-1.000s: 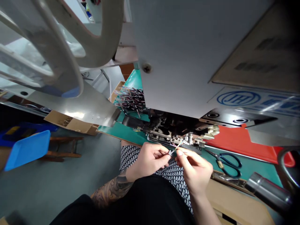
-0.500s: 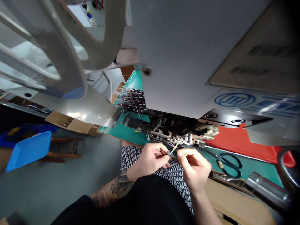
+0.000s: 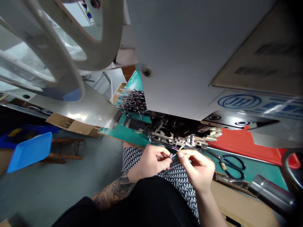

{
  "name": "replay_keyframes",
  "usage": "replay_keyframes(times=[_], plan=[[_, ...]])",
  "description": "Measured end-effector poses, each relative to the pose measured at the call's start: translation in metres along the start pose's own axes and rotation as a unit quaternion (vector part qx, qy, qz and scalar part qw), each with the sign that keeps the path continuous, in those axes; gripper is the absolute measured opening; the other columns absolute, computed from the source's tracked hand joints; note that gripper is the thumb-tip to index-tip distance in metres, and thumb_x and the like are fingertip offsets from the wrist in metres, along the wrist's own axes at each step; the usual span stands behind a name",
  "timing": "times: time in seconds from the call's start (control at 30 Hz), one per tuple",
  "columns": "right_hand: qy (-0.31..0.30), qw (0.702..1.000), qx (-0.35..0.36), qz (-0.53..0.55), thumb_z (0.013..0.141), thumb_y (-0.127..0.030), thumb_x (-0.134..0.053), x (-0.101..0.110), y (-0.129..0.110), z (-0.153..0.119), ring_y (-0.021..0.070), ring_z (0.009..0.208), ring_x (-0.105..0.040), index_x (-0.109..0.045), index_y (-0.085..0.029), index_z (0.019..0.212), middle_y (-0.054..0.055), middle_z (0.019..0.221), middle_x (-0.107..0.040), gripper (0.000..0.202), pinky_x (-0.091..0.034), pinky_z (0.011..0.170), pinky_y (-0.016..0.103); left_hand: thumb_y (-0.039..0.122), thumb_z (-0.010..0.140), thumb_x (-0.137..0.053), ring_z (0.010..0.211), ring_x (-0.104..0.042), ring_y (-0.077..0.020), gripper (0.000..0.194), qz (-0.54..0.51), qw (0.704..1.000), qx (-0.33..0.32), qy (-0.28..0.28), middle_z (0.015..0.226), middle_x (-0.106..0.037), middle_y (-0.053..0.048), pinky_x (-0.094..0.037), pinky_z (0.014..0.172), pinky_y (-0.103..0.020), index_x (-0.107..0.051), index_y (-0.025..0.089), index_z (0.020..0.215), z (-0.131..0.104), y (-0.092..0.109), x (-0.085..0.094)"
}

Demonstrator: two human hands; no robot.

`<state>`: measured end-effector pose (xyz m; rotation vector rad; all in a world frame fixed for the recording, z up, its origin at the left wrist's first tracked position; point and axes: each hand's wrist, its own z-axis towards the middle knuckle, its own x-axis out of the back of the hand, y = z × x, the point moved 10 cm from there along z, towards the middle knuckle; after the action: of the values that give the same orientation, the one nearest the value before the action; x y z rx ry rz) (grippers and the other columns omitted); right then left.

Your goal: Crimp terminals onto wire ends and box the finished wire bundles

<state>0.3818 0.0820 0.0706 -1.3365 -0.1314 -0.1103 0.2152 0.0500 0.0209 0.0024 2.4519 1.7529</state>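
Observation:
Between thumb and fingers, my left hand (image 3: 155, 160) pinches a grey cable end (image 3: 172, 156), from which several thin coloured wires (image 3: 178, 149) fan out. My right hand (image 3: 197, 167) is closed in a pinch on these wires, close to where they leave the grey piece. Both hands are held just in front of the metal mechanism (image 3: 175, 137) of a machine, above the lap. The rest of the cable is hidden by the left hand.
A grey machine housing (image 3: 180, 63) hangs over the hands. Scissors (image 3: 230, 165) lie on the green mat at right, near a red tray (image 3: 248, 145). Behind the mechanism is a heap of dark cut cables (image 3: 131, 101). A metal cylinder (image 3: 270, 192) juts in at lower right.
My right thumb and finger have moved slightly left and closed on the coloured wires, which now spread out differently. The left hand keeps its hold on the grey end.

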Motion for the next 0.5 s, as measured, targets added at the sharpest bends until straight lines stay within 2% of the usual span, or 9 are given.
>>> replay_keyframes(times=[0.17,0.23,0.33,0.4,0.5], plan=[[0.046,0.998,-0.015,0.029,0.089,-0.027,-0.082,0.001,0.004,-0.008,0.0154,0.054,-0.06,-0.083,-0.02,0.084,0.002,0.067,-0.072,0.009,-0.05,0.053,0.028,0.026,0.084,-0.082,0.069,-0.08,-0.0197,0.018,-0.073,0.997,0.021,-0.035,0.076,-0.078,-0.007,-0.066,0.065,-0.027,-0.071,0.013,0.089,0.002,-0.005,-0.01],[0.07,0.996,-0.032,0.052,0.089,-0.027,-0.082,0.001,0.01,-0.011,0.0147,0.054,-0.06,-0.082,-0.02,0.084,0.001,0.067,-0.072,0.009,-0.049,0.052,0.026,0.027,0.086,-0.081,0.07,-0.079,-0.0197,0.018,-0.087,0.996,0.007,-0.031,0.077,-0.078,-0.007,-0.067,0.066,-0.028,-0.07,0.013,0.089,0.003,-0.003,-0.012],[0.101,0.986,-0.079,0.102,0.09,-0.03,-0.081,-0.002,0.024,-0.016,0.0119,0.051,-0.053,-0.079,-0.019,0.08,-0.002,0.061,-0.064,0.015,-0.043,0.048,0.023,0.023,0.089,-0.077,0.075,-0.08,-0.0206,0.011,-0.053,0.996,-0.065,0.008,0.083,-0.081,-0.008,-0.066,0.07,-0.028,-0.073,0.013,0.091,0.005,0.006,-0.009],[0.115,0.979,-0.106,0.132,0.09,-0.032,-0.08,-0.005,0.033,-0.017,0.011,0.049,-0.048,-0.077,-0.018,0.079,-0.003,0.057,-0.058,0.019,-0.038,0.048,0.023,0.02,0.091,-0.074,0.078,-0.081,-0.0207,0.008,0.016,0.991,-0.125,0.045,0.089,-0.083,-0.009,-0.066,0.073,-0.028,-0.078,0.013,0.095,0.004,0.014,-0.005],[0.137,0.972,-0.129,0.138,0.089,-0.035,-0.081,-0.006,0.038,-0.017,0.0108,0.049,-0.045,-0.075,-0.017,0.072,-0.003,0.055,-0.055,0.025,-0.035,0.048,0.025,0.015,0.092,-0.071,0.074,-0.079,-0.0183,0.012,0.135,0.963,-0.208,0.107,0.088,-0.083,-0.007,-0.064,0.071,-0.026,-0.082,0.015,0.098,-0.001,0.027,0.001]])
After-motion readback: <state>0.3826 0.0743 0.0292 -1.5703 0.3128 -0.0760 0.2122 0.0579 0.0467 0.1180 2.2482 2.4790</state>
